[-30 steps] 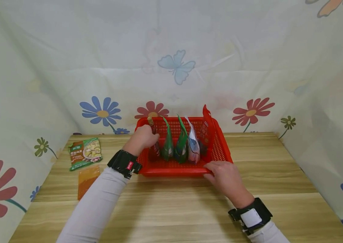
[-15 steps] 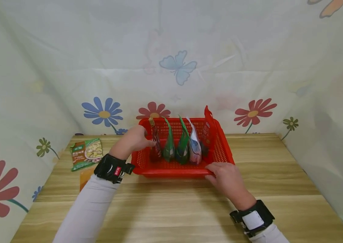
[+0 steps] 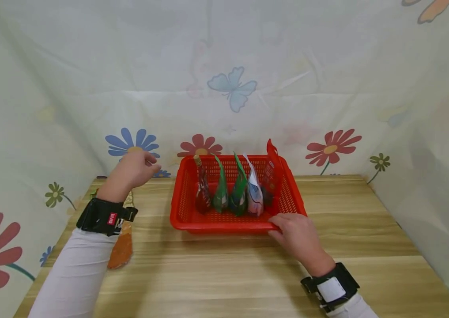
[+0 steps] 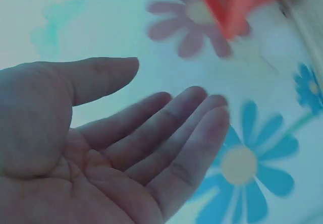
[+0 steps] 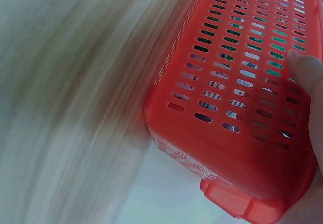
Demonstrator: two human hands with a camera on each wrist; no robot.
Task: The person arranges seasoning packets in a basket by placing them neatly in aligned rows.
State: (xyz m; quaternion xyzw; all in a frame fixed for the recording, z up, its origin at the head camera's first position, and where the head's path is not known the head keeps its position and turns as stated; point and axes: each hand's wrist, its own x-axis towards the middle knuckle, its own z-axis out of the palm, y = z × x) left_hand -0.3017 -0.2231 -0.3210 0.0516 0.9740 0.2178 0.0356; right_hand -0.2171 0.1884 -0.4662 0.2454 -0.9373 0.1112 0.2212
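The right hand (image 3: pixel 296 234) grips the near right corner of the red basket (image 3: pixel 224 225) on the wooden table (image 3: pixel 248 274). Five pouches (image 3: pixel 237 194) stand upright inside. The left hand (image 3: pixel 133 170) hovers empty, fingers relaxed, left of the basket, above an orange packet (image 3: pixel 121 249). A flowered cloth (image 3: pixel 224 88) hangs behind.

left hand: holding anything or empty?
Empty. The left hand shows a bare open palm with straight fingers; in the head view it is off to the left of the red basket.
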